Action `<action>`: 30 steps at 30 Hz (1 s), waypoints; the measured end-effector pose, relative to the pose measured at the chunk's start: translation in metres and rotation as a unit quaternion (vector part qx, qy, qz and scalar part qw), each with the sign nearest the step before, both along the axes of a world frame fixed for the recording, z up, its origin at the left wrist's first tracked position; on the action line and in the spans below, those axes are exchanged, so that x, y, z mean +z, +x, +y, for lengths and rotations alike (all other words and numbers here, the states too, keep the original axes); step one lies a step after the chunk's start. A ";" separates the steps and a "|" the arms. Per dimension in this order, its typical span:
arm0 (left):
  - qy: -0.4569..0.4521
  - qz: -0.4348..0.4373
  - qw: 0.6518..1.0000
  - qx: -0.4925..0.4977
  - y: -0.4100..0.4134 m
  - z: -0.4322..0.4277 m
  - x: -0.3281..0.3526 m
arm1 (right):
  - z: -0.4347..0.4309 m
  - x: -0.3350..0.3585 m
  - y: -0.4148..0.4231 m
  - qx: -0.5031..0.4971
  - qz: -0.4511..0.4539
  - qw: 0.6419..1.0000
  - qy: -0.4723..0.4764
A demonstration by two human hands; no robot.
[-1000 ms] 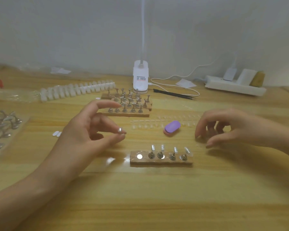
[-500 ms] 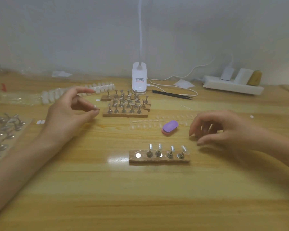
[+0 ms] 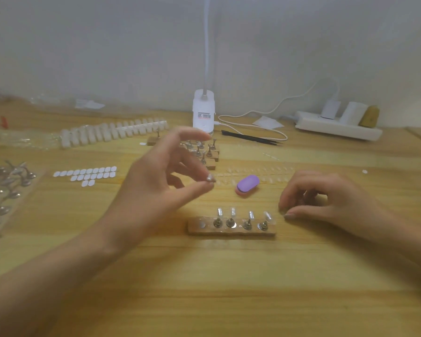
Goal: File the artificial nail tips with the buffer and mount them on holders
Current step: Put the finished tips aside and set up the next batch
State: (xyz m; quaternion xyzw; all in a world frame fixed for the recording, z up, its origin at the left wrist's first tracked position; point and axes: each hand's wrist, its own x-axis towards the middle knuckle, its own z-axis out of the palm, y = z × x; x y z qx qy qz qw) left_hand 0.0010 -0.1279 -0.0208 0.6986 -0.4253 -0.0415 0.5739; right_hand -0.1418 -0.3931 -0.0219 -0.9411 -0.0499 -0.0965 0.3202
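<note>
My left hand (image 3: 156,190) hovers above the table and pinches a small metal holder (image 3: 210,178) between thumb and fingertip. In front lies a wooden base (image 3: 231,230) carrying several holders with clear nail tips (image 3: 267,216); its leftmost magnet spot (image 3: 201,224) is bare. The purple buffer (image 3: 247,184) lies just behind the base. My right hand (image 3: 331,200) rests on the table to the right of the base, fingers curled, tips down; whether it holds a tip is hidden. Rows of loose clear tips (image 3: 272,170) lie behind it.
More wooden bases with bare holders (image 3: 206,152) stand behind my left hand. White sticky pads (image 3: 88,175), a strip of white tips (image 3: 112,132) and a bag of metal holders (image 3: 3,188) lie left. Lamp base (image 3: 203,113), black tweezers (image 3: 250,138) and power strip (image 3: 338,127) sit at the back.
My left hand swung out to the back left, then came back towards the middle with the small holder still pinched. My right hand stayed in place on the table.
</note>
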 end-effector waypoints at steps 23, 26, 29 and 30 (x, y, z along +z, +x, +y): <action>-0.051 0.011 0.999 0.015 -0.020 0.000 -0.008 | 0.086 0.023 0.033 0.031 -0.235 0.971 -0.011; -0.049 0.011 0.999 0.015 -0.021 0.000 -0.008 | 0.087 0.022 0.034 0.034 -0.236 0.971 -0.016; -0.047 0.008 0.999 0.013 -0.021 0.000 -0.008 | 0.087 0.022 0.034 0.037 -0.234 0.971 -0.013; -0.047 0.007 0.999 0.013 -0.021 0.000 -0.008 | 0.087 0.022 0.034 0.038 -0.233 0.972 -0.012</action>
